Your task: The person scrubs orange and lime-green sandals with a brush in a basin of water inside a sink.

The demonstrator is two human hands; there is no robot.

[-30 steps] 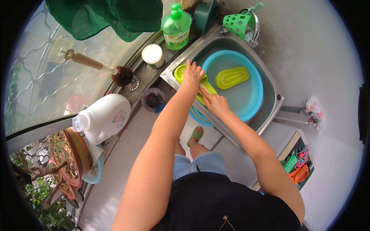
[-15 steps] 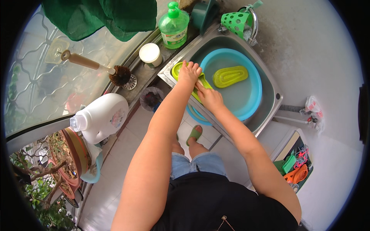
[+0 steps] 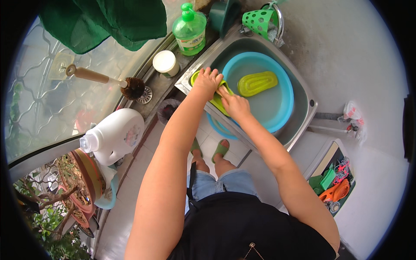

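A yellow-green slipper (image 3: 220,104) lies slanted over the near left rim of the steel sink (image 3: 299,138). My left hand (image 3: 208,82) grips its upper part, with the fingers bent over it. Just below, my right hand (image 3: 236,106) is closed around what looks like a slim, light-coloured handle (image 3: 223,90), its tip reaching into the slipper beside my left fingers. The handle's working end is hidden. In the sink stands a light blue basin (image 3: 289,102) of cloudy water. A second yellow-green slipper (image 3: 257,83) rests in that water, sole up.
On the ledge at left stand a green pump bottle (image 3: 190,32), a white tub (image 3: 166,63), a round brush (image 3: 132,88) and a large white jug (image 3: 119,132). A green perforated basket (image 3: 260,22) hangs by the tap. Below the sink edge shows another blue basin (image 3: 219,129).
Both hands have shifted slightly along the slipper and stay on it; my right hand has moved a little up and left. The view has moved slightly.
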